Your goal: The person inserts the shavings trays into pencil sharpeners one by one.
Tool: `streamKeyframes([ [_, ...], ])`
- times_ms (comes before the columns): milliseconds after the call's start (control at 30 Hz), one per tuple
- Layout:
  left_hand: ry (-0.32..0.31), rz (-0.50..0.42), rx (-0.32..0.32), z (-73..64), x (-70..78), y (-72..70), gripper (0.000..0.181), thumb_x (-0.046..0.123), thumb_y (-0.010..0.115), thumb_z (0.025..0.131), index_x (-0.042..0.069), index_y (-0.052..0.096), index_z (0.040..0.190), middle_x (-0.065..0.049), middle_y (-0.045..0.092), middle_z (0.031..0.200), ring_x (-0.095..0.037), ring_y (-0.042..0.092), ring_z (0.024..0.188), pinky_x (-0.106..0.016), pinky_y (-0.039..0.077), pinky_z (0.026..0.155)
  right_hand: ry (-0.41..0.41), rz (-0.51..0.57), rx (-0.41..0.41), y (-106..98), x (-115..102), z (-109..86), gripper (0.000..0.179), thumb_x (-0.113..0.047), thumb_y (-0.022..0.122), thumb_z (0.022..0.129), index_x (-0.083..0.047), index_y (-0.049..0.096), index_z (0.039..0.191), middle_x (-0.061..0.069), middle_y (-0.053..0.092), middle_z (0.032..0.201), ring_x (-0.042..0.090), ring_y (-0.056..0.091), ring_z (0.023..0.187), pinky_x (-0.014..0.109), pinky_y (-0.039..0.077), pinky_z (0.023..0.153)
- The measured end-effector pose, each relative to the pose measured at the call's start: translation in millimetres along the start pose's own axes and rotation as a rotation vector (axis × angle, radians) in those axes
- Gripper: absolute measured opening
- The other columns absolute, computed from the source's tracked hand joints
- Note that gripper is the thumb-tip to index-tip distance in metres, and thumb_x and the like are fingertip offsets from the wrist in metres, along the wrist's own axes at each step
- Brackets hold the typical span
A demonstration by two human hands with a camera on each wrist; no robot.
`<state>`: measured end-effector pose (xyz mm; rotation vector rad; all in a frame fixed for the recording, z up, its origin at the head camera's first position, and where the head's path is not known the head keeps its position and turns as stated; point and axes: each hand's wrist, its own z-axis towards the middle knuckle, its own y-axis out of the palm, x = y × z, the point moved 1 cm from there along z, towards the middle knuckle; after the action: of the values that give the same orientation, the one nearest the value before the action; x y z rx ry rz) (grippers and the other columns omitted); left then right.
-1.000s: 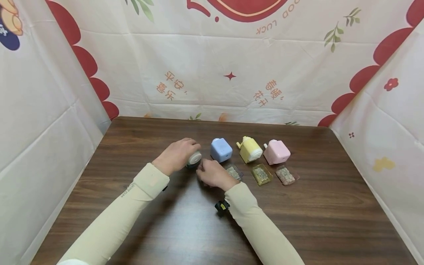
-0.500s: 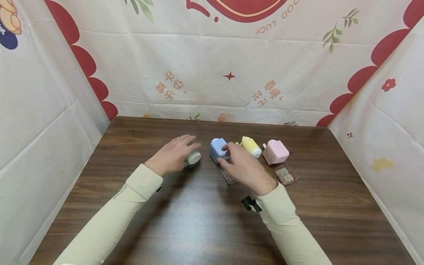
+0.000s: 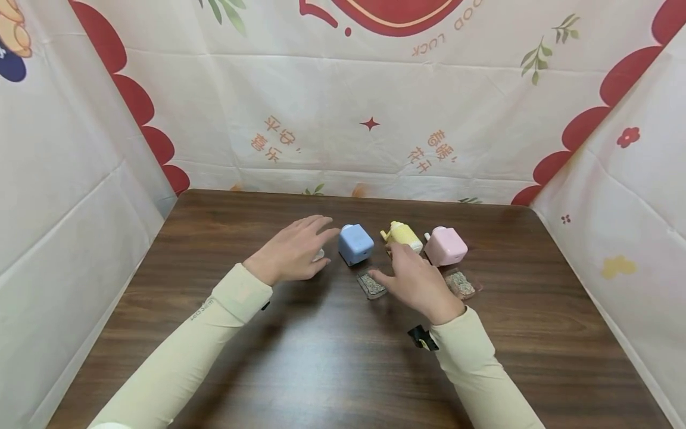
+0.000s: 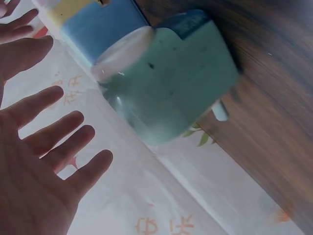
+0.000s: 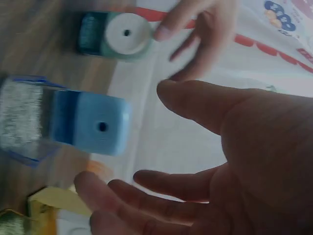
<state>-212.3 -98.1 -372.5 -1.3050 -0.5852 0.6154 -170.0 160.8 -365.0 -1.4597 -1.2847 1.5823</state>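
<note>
On the backdrop cloth (image 3: 321, 89), an orange phrase (image 3: 274, 139) reads 平安喜乐 beyond the left fingers (image 3: 327, 234); another phrase (image 3: 432, 152), 春暖花开, stands beyond the right fingers (image 3: 399, 249). Higher up comes a cut-off "OOD", then "LUCK" (image 3: 429, 46). Lettering (image 3: 202, 309) on the left sleeve (image 3: 177, 345), behind the fingers, is unreadable.

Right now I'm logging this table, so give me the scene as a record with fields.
left hand: fingers spread, beside green sharpener
right hand: fingers extended, near yellow sharpener; contact unclear
others: blue sharpener between green and yellow; pink sharpener at right end
trays: blue-rimmed tray, yellow tray, pinkish tray, each in front of its matching sharpener, holding bits
surface: brown table
</note>
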Motion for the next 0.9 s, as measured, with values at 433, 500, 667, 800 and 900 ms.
streamKeyframes([
  [433,0.044,0.089,0.055,28.8,23.7,-4.8,0.081,0.026,0.085,0.095,0.004,0.045,0.162,-0.019,0.049,0.165,-0.040,0.045,0.155,-0.054,0.041,0.126,0.150,-0.140,-0.056,48,8,-1.6,0.077,-0.061,0.084,0.088,0.007,0.064,0.117,0.025,0.069,0.118,0.047,0.074,0.099,0.061,0.061,0.076],
  [500,0.050,0.088,0.039,33.5,27.7,-6.3,0.079,0.020,0.083,0.096,0.004,0.044,0.163,-0.019,0.047,0.166,-0.040,0.043,0.157,-0.054,0.041,0.126,0.157,-0.137,-0.043,52,8,-1.0,0.074,-0.059,0.084,0.088,0.007,0.064,0.116,0.025,0.069,0.115,0.048,0.073,0.099,0.062,0.061,0.077],
  [667,0.055,0.036,-0.031,45.3,33.8,-6.8,0.073,0.005,0.073,0.099,0.006,0.041,0.165,-0.018,0.041,0.171,-0.038,0.036,0.161,-0.054,0.039,0.128,0.164,-0.140,-0.025,56,9,-0.2,0.066,-0.051,0.086,0.090,0.007,0.065,0.113,0.023,0.068,0.107,0.047,0.073,0.095,0.062,0.061,0.075],
  [800,0.054,0.000,-0.109,55.7,34.1,-4.3,0.076,-0.001,0.073,0.098,0.008,0.040,0.166,-0.018,0.036,0.174,-0.038,0.033,0.163,-0.054,0.037,0.129,0.166,-0.138,-0.030,56,9,-0.2,0.067,-0.050,0.085,0.091,0.009,0.065,0.116,0.023,0.068,0.109,0.047,0.073,0.097,0.061,0.061,0.075],
  [900,0.047,-0.015,-0.170,63.9,32.8,-0.4,0.075,-0.007,0.070,0.098,0.008,0.041,0.166,-0.018,0.036,0.174,-0.038,0.033,0.163,-0.054,0.038,0.129,0.161,-0.123,-0.037,55,10,0.5,0.063,-0.047,0.086,0.091,0.008,0.066,0.114,0.023,0.068,0.108,0.046,0.073,0.095,0.060,0.061,0.074],
])
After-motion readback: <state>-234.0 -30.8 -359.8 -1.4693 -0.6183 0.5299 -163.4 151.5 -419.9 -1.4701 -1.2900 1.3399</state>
